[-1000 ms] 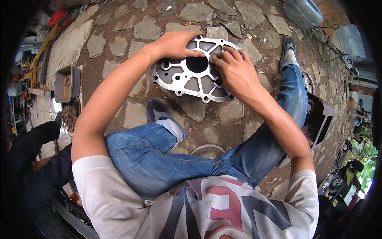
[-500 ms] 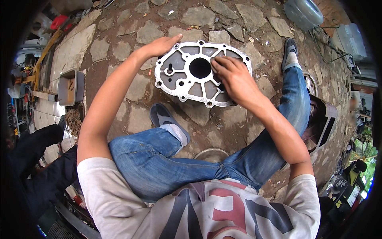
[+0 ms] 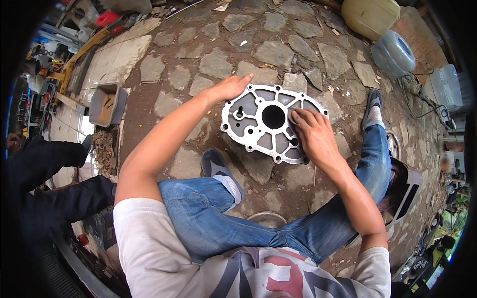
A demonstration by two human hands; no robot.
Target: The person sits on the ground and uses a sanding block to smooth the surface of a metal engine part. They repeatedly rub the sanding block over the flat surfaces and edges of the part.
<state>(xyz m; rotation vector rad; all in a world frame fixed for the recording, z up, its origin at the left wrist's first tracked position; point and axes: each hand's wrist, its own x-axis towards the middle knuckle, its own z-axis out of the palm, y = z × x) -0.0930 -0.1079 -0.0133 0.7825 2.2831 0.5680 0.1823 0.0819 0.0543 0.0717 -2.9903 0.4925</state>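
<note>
A light grey cast metal housing [image 3: 272, 131] stands in front of me, over the stone-paved ground. It has a ribbed face, a large round dark hole near its middle and bolt holes around the rim. My left hand [image 3: 229, 90] holds its upper left edge, one finger stretched out along the far side, the other fingers partly hidden. Bent and pressed together, the fingers of my right hand [image 3: 316, 133] rest on the face, just right of the big hole. Whether anything small lies under those fingertips is hidden.
My legs in jeans [image 3: 198, 208] spread around the housing. A grey tub [image 3: 120, 107] stands at left, near another person's dark-clothed legs [image 3: 54, 154]. Clear plastic containers [image 3: 392, 54] and a yellowish jerrycan [image 3: 370, 17] sit at far right; a dark metal part [image 3: 402, 191] lies beside my right leg.
The housing and both hands appear further right and lower in the picture; the surroundings shift too, so my view has turned. Both hands keep nearly the same places on the housing.
</note>
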